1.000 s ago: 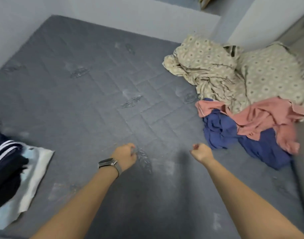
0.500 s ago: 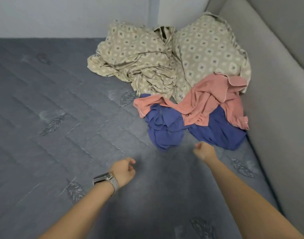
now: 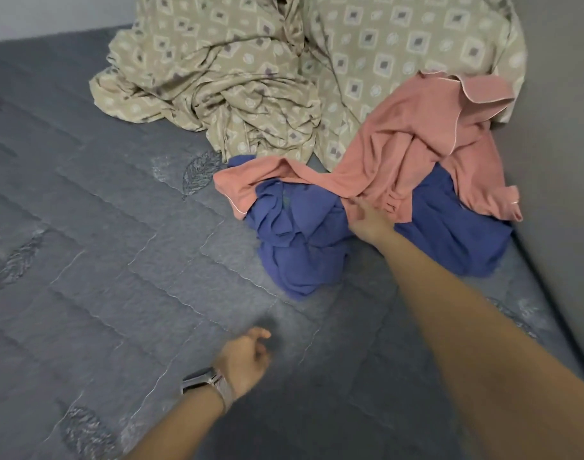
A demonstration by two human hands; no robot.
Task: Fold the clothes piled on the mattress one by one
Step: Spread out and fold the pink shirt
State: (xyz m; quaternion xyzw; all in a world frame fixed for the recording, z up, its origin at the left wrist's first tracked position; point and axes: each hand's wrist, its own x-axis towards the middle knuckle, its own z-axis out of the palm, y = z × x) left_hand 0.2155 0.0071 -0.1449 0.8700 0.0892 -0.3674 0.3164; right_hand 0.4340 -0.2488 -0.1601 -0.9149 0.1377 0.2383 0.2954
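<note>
Right hand (image 3: pixel 366 220) is touching the pink garment (image 3: pixel 403 154) with extended fingers; left hand (image 3: pixel 245 360) is hovering loosely curled, holding nothing.

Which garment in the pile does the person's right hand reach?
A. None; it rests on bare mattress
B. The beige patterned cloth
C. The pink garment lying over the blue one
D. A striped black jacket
C: the right hand reaches the lower edge of the pink garment, which lies draped over the blue garment.

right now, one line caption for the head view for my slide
Right hand reaching the pink garment atop blue clothes; left hand idle above mattress.
</note>
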